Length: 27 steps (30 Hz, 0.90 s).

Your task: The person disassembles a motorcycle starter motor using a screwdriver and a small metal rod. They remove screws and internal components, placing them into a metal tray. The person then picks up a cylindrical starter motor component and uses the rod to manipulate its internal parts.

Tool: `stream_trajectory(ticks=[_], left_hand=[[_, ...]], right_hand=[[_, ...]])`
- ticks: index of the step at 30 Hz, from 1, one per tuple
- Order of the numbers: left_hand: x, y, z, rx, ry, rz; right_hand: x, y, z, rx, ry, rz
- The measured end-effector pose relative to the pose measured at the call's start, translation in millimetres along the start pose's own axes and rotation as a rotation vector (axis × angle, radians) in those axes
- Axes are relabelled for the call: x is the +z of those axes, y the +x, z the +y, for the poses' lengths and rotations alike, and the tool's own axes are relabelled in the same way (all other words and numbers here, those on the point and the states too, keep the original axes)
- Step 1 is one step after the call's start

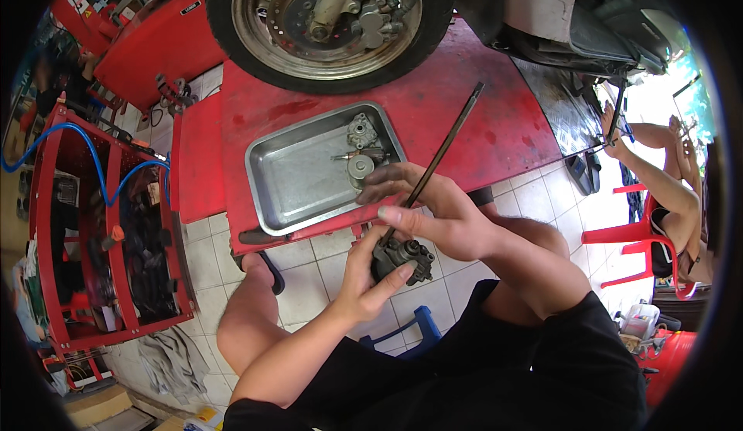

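My left hand (362,280) is wrapped round a dark cast-metal part (416,262) with round bosses, held above my lap; its exact kind is unclear. A long thin metal rod (445,148), like a tool shaft, slants up and to the right from beside this part. My right hand (443,218) has the rod between its thumb and its stretched, dark-smudged fingers. The rod's lower end is partly hidden by the hands. Beyond them, a shallow metal tray (271,218) carries a cast bracket-like piece (361,131) and a round metal piece (361,166) at its right side.
The tray sits on a red work platform (495,137), below a scooter's front wheel (232,44). A red shelf cart (116,237) with a blue hose (101,176) stands left. Below is a blue stool (422,326). Another person sits right, by a red plastic chair (631,237).
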<state>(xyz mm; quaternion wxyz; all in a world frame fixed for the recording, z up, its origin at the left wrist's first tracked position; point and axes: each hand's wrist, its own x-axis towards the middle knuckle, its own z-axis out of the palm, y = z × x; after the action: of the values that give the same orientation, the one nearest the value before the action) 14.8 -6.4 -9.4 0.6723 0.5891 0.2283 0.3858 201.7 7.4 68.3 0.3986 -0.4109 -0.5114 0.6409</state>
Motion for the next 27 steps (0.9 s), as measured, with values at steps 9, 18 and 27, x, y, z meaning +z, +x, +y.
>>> stream_trajectory(ticks=[9, 18, 27], left_hand=[[-2, -2, -1, -0.004, 0.002, 0.030], [-1, 0, -2, -0.013, -0.013, 0.041], [1, 0, -5, -0.004, 0.000, 0.010]], right_hand=[[1, 0, -1, -0.021, -0.073, -0.025], [-2, 0, 1, -0.004, -0.028, 0.007], [-5, -1, 1, 0.002, -0.010, -0.036]])
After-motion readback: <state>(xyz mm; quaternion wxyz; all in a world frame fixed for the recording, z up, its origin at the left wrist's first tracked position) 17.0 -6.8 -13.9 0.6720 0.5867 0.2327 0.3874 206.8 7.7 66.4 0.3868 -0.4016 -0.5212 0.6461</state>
